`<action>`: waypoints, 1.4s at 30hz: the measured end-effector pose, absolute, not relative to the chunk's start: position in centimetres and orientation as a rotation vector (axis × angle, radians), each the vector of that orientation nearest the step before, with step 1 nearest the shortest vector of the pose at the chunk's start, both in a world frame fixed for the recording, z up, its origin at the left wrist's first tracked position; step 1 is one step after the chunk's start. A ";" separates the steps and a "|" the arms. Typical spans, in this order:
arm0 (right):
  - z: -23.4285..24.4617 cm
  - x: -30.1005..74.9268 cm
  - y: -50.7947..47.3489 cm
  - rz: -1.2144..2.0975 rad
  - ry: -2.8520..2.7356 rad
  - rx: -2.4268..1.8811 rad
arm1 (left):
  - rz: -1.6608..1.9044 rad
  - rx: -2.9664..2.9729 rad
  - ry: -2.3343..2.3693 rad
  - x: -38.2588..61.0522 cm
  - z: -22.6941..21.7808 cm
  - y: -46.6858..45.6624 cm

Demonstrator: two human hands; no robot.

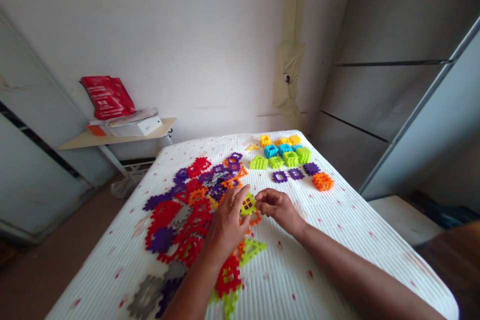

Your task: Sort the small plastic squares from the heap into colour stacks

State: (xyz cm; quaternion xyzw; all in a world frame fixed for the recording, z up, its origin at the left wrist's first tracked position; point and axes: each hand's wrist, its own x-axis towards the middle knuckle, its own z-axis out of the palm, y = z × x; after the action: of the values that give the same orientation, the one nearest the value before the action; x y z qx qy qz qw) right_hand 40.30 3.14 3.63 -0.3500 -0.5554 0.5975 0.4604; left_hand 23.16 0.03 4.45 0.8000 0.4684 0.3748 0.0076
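A lime-green square interlocking tile (248, 204) with a four-pane window is held up over the table, its toothed right edge facing my right hand. My left hand (229, 215) grips it from the left between thumb and fingers. My right hand (276, 208) has its fingers curled in a pinch at the tile's right edge. Below the hands lie an orange tile (255, 218) and a lime-green triangular tile (252, 251). A red window tile (228, 276) rests by my left forearm. Left of my hands spreads a loose heap of red tiles (198, 217), mixed with purple, grey and orange ones.
Sorted stacks stand at the far right: yellow (265, 140), blue (270, 151), lime-green (290, 159) and orange (323, 181), with purple tiles (296, 174) between. A white ribbed cover (292, 260) lies over the table. Beyond are a side shelf (78, 141) and a grey refrigerator (367, 85).
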 end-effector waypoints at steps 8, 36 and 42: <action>3.5 41.0 3.2 1.446 -1.323 -0.907 | 1.282 1.855 1.489 22.6 3.9 -0.2; 4.5 41.1 3.4 0.134 -2.072 -1.215 | 1.536 1.137 1.306 22.6 3.7 -0.2; 6.2 44.8 10.7 -0.237 -2.030 -1.864 | 1.638 1.190 1.365 21.4 4.0 -0.3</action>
State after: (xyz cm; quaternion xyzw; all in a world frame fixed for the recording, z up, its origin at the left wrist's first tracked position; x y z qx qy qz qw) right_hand 44.82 10.65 6.25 -0.6620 -0.7209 -0.0842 0.1868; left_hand 21.35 -0.33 3.99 0.4578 0.5250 0.6303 0.3427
